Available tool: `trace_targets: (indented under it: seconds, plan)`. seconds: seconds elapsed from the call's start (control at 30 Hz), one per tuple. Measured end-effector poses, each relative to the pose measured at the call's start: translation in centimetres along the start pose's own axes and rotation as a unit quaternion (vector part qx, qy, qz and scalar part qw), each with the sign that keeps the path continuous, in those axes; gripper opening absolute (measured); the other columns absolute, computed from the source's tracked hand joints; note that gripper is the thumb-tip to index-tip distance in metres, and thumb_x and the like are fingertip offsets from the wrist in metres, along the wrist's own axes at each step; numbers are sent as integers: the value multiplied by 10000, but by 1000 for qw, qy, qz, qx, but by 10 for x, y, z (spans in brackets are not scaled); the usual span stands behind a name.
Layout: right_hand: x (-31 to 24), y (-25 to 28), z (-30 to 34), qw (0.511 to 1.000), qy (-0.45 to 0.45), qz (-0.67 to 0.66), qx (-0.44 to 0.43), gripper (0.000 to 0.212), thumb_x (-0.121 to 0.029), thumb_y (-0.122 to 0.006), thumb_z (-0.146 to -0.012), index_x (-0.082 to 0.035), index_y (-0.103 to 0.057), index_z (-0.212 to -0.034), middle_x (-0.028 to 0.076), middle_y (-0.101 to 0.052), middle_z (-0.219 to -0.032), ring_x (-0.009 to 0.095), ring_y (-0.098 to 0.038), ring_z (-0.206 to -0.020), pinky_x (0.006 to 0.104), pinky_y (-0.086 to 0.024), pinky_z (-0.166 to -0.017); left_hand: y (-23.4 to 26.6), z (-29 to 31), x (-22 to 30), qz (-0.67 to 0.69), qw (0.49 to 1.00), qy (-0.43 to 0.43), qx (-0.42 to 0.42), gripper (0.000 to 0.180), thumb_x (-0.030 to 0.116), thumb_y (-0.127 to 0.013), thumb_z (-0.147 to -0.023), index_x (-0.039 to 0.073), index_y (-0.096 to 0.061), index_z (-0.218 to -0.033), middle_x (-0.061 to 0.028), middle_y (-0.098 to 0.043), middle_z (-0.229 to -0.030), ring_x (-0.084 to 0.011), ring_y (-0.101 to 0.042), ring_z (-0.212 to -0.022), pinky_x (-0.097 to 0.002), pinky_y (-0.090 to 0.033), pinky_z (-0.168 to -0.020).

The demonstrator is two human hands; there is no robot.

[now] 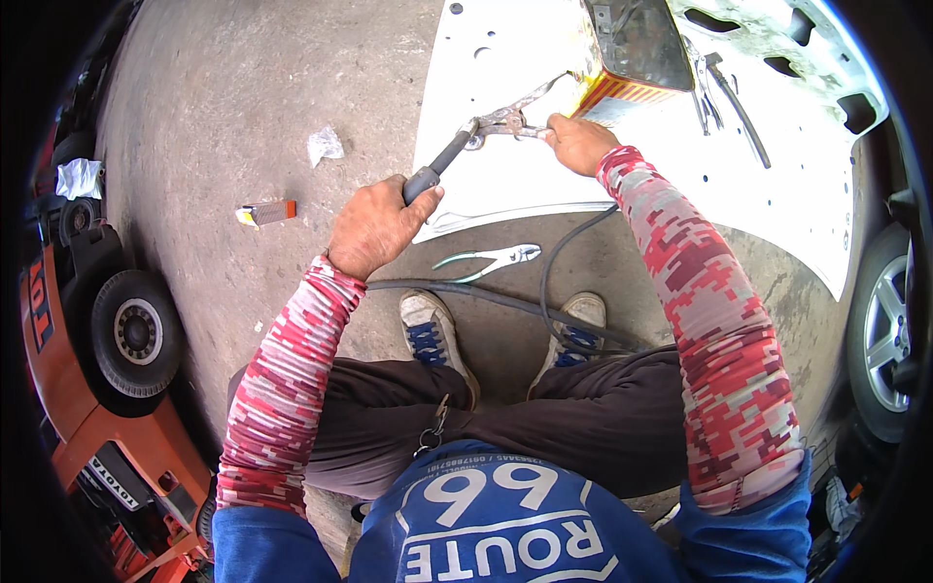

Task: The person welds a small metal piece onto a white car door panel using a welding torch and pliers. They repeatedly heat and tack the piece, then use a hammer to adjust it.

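Observation:
My left hand (374, 228) is closed around the grey handle of a welding torch (450, 155), whose front end points up and to the right. My right hand (581, 144) grips a handle of worn metal locking pliers (513, 117). The pliers' jaws meet the front end of the torch; whether they clamp it is too small to tell. Both tools are above the edge of a large white metal panel (505, 189) on the floor. A second pair of pliers (491, 259), with pale green handles, lies on the concrete between the panel and my shoes.
A dark-topped tin container (646, 49) sits on the panel, with locking pliers (702, 92) and a dark bar-like tool (741, 115) beside it. A black cable (466, 289) loops past my feet. Leftward are a small box (266, 212), crumpled plastic (326, 146) and an orange vehicle (73, 369).

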State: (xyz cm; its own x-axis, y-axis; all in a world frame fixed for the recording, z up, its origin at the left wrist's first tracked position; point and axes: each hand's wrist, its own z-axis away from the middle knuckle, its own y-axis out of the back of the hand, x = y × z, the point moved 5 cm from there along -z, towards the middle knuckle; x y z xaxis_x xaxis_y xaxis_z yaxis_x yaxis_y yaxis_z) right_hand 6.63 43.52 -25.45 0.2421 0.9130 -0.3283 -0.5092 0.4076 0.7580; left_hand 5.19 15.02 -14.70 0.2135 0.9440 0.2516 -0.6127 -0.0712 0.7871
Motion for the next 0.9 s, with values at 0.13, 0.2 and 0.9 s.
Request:
trace_targets:
  seconds: [0.13,0.2,0.9]
  plan:
    - [1,-1,-1,1000,-3,2,-8,436,-385,-420,-1088,-55,-584,-1321,226,-678,-1292,399,-639,-1223,511,-484,-1052,-2,0,-3,8,1000,4,-9,669,602,-529,-1020,-29,-713,-896,-131,-643,-604,-286,-713,-598,-430,-583,-553]
    - [2,-2,-2,1000,-2,3,-5,434,-390,-419,-1090,-57,-583,-1316,223,-681,-1285,400,-642,-1215,513,-487,-1045,-1,0,-3,11,1000,2,-16,665,599,-533,-1020,-29,-713,-898,-130,-644,-607,-284,-712,-595,-428,-581,-548]
    - [5,-6,2,998,32,-36,33,415,-415,-464,-1079,-34,-592,-1182,253,-687,-1130,416,-643,-1127,524,-479,-973,10,11,-3,108,990,66,-68,627,585,-532,-1030,-20,-677,-955,-62,-612,-603,-160,-639,-474,-312,-543,-454]
